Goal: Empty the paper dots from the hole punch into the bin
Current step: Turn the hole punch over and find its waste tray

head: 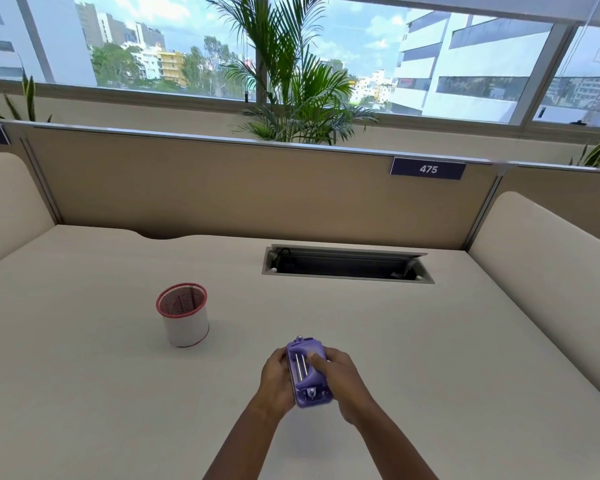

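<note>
Beige partitions close off a pale cream worktop, with tall windows, city buildings and a green palm plant behind them, and a dark blue plate marked 475 fixed to the back panel. Near the front edge, both hands hold a small purple plastic hole punch above the worktop. It lies between the palms, one end pointing away from the person, with two silver metal rods showing along its top. The left hand wraps around its left side, fingers hidden behind the body; the right hand clamps the right side, thumb pressed on top beside the rods. The punch's underside and its dot tray are out of sight. A round bin with a red mesh rim and white wall stands upright to the left and farther back, well apart from the hands; its contents are hard to make out. A rectangular cable slot sits open toward the back.
</note>
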A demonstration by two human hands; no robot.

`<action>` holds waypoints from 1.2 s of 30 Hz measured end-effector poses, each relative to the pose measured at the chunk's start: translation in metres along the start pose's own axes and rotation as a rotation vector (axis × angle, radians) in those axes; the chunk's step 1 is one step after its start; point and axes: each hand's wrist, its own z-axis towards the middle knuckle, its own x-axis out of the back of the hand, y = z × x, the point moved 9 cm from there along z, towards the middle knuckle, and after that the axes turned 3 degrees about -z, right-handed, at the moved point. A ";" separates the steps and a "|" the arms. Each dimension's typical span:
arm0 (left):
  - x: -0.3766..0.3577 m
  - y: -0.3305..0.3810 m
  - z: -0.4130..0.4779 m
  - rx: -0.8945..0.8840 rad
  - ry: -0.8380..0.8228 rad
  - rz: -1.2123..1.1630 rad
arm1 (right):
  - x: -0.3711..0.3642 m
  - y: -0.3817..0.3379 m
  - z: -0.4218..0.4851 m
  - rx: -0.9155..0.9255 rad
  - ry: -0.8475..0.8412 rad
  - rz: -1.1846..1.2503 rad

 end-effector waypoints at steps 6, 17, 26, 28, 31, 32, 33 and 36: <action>-0.010 -0.006 -0.001 0.022 -0.092 -0.079 | 0.006 -0.002 0.004 -0.038 0.004 0.086; -0.029 -0.013 -0.006 -0.116 -0.201 -0.139 | 0.032 -0.017 0.026 -0.067 0.198 0.136; -0.027 -0.009 -0.011 -0.164 -0.176 -0.098 | 0.031 -0.017 0.028 -0.113 0.166 0.133; -0.025 -0.009 -0.011 -0.162 -0.183 -0.109 | 0.030 -0.017 0.028 -0.137 0.150 0.155; -0.023 -0.010 -0.012 -0.150 -0.207 -0.153 | 0.028 -0.018 0.026 -0.140 0.116 0.179; -0.023 -0.010 -0.012 -0.138 -0.221 -0.176 | 0.027 -0.019 0.025 -0.135 0.107 0.179; -0.023 -0.011 -0.012 -0.122 -0.234 -0.193 | 0.026 -0.019 0.024 -0.133 0.099 0.173; -0.023 -0.011 -0.009 -0.079 -0.237 -0.188 | 0.021 -0.019 0.020 -0.119 0.062 0.140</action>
